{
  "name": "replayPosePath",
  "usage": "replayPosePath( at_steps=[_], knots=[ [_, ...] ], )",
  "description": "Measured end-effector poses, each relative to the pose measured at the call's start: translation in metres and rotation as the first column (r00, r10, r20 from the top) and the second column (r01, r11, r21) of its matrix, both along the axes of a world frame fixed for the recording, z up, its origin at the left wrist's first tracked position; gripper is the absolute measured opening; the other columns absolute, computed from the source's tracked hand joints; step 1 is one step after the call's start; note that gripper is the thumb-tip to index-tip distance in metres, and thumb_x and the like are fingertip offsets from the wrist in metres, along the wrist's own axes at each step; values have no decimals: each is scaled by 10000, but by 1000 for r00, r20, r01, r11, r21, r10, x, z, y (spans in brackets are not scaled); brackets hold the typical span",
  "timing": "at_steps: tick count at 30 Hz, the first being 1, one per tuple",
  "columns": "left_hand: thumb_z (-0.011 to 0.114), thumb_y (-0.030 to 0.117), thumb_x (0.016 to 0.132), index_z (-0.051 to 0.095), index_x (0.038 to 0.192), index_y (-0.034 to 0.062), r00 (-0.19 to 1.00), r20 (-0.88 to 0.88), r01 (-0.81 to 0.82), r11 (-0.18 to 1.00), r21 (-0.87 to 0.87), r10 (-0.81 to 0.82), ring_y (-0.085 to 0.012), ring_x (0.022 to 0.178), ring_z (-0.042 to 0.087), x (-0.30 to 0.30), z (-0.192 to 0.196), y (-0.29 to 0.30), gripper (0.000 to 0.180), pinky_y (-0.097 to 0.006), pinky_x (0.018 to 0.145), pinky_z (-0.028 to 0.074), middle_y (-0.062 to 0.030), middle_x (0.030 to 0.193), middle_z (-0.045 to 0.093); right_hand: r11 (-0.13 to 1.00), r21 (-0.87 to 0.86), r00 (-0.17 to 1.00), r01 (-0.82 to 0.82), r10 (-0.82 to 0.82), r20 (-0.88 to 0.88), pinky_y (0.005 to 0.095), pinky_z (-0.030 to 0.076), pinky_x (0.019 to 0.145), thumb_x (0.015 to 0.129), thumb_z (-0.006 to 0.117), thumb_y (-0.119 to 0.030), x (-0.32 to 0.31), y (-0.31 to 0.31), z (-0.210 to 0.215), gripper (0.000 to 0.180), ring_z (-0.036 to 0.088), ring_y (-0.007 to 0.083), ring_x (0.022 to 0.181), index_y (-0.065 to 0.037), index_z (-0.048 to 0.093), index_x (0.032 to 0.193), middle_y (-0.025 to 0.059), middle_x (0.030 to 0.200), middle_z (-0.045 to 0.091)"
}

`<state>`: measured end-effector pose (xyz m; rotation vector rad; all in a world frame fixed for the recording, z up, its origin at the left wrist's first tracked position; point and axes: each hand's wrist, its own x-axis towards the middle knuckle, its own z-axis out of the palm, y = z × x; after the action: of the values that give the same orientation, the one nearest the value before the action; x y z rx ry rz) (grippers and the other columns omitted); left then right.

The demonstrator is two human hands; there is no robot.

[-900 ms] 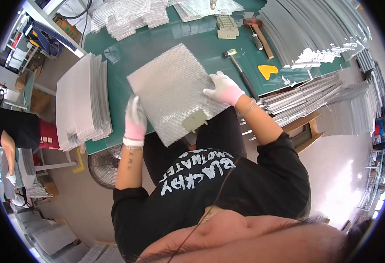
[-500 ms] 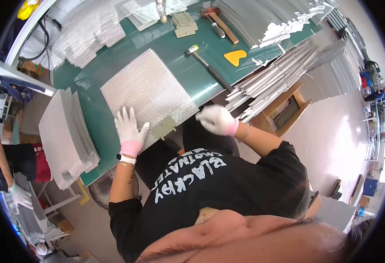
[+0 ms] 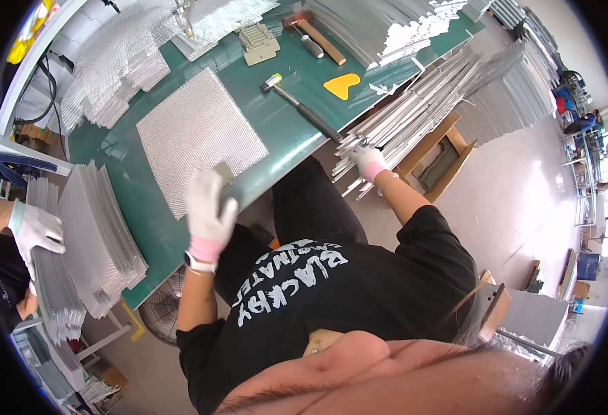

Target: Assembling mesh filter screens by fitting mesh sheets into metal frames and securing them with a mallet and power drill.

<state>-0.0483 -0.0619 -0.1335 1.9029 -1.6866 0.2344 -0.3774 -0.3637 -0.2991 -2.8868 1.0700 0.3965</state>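
Note:
A square silver honeycomb panel [image 3: 197,128] lies on the green table. My left hand [image 3: 208,211], in a white glove with a pink cuff, is raised at its near edge, fingers stretched out. Just behind those fingertips a small grey-green plate [image 3: 226,173] rests by the panel's edge, partly hidden. Over to the right, my gloved right hand [image 3: 370,163] has its fingers bent round the near ends of a bundle of thin silver-white strips [image 3: 415,104]. How many strips it grips is hidden.
On the table are a hammer [image 3: 304,109], a yellow scraper [image 3: 342,86], a wooden-handled mallet [image 3: 321,41] and a notched grey-green plate [image 3: 259,47]. Stacked panels [image 3: 100,235] stand at left, near a co-worker's gloved hand [image 3: 38,228]. A cardboard box [image 3: 439,155] sits below the strips.
My right hand has moved right from the panel's corner to the strips. My left hand has lifted off the panel, which has slid farther onto the table. The co-worker's hand has come nearer.

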Motion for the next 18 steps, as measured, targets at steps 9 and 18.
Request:
replayPosePath(
  at_steps=[9, 18],
  knots=[
    [640, 76, 828, 639, 1094, 15, 773, -585, 346, 936, 63, -246, -315, 1081, 616, -73, -67, 50, 273, -396, 958, 470, -149, 1145, 654, 982, -111, 879, 150, -82, 470, 429, 514, 826, 749, 595, -80, -32, -53, 18, 240, 628, 339, 931, -138, 690, 962, 97, 937, 655],
    [599, 83, 872, 648, 1112, 14, 748, -658, 179, 981, 81, -82, -293, 1082, 628, -56, -53, 58, 255, -366, 955, 483, -139, 1157, 660, 979, -157, 888, -132, 187, 419, 428, 529, 774, 756, 589, -85, -41, -58, 39, 198, 659, 321, 867, -83, 696, 923, 109, 918, 685]
  ],
)
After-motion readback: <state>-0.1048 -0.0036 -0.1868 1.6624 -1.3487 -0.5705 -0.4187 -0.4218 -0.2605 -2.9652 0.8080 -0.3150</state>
